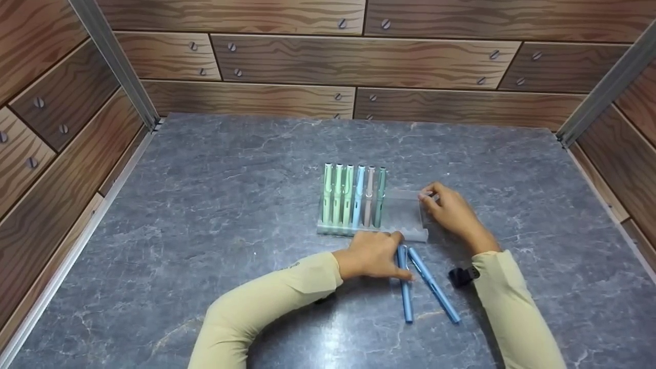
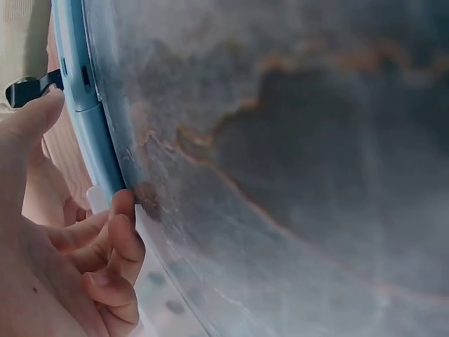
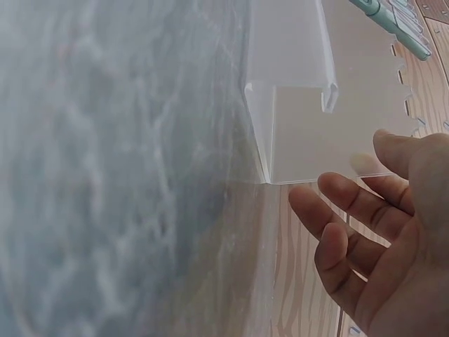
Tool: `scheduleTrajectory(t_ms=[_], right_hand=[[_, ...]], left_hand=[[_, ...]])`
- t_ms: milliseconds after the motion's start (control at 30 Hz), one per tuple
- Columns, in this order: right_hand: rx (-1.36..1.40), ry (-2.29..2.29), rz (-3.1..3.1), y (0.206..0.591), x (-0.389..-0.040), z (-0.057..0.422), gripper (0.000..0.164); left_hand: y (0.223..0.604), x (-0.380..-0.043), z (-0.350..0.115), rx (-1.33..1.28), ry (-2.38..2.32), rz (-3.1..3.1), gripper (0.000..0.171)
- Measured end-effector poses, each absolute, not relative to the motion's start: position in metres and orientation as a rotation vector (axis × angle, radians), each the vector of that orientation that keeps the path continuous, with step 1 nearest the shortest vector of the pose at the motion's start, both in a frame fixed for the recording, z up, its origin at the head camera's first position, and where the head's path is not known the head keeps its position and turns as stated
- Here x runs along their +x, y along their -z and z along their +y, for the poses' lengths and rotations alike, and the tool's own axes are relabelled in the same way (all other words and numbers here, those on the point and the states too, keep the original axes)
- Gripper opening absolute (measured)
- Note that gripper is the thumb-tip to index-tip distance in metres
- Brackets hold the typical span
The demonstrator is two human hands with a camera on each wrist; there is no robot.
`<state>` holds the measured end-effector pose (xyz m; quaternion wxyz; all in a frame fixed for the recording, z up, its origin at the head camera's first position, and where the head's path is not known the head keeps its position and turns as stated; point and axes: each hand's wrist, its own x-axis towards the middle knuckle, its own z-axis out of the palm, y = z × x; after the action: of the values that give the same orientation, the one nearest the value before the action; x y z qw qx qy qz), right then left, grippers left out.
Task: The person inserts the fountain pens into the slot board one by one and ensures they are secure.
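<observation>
A clear pen stand (image 1: 405,205) holds several pens in a row at its left: three light green pens (image 1: 337,200), then a light blue pen (image 1: 359,197), a greyish-mauve pen (image 1: 369,197) and a dark green pen (image 1: 380,197). My right hand (image 1: 451,210) pinches the stand's right edge near its upper corner, thumb and forefinger on either side of the translucent panel (image 3: 351,140). At the front ledge, my left hand (image 1: 374,254) has loosely bent fingers and a thumb stretched out over a blue pen (image 1: 406,302). Another blue pen (image 1: 435,287) lies slanted beside it on the table.
The grey marbled table (image 1: 230,174) is enclosed by wood-patterned walls (image 1: 359,61) with metal corner posts (image 1: 115,66). A small black device (image 1: 461,277) sits at my right sleeve's cuff. Both forearms reach in from the front edge.
</observation>
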<state>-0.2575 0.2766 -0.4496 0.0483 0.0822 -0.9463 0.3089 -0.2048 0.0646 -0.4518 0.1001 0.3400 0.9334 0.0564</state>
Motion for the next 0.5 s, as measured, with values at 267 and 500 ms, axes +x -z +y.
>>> scheduleTrajectory(t_ms=[267, 500], right_hand=[[0.246, -0.929, -2.903, 0.4495, -0.2585, 0.2771, 0.027], [0.242, -0.935, -2.931, 0.4485, -0.2586, 0.2766, 0.03]], left_hand=[[0.4526, -0.2065, 0.0628, 1.001, -0.201, 2.721, 0.071], [0.4531, -0.2093, 0.0589, 0.991, -0.262, 2.689, 0.077]])
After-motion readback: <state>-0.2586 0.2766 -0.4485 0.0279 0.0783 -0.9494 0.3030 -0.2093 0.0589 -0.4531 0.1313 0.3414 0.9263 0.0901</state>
